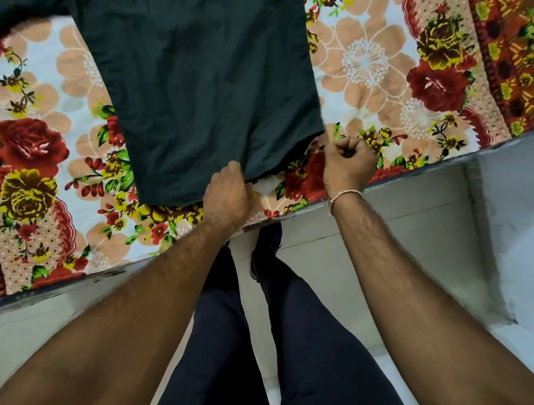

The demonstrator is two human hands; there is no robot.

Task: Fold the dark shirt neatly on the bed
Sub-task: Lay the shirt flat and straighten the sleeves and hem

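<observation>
Our left hand (226, 189) pinches the hem of the dark shirt (206, 78); our right hand (347, 163), at three o'clock from it, is curled at the hem's corner, its grip unclear. The shirt lies flat on the floral bed (376, 63), stretching toward twelve o'clock. We should lift both corners evenly, keeping the hem taut and square.

A bed fills the upper half of the view, spread with a floral bedsheet (363, 64) of red roses, yellow blooms and big peach flowers on white. Out to the right of the hands, that print gives way to a red-and-orange patterned border strip (515, 35). Along the bed's near edge, just under the wrists, runs a dark bed frame edge (57, 293). Below it, a pale tiled floor (422, 221) lies evenly lit, and low to the right sits a whitish raised step (527, 244).
</observation>
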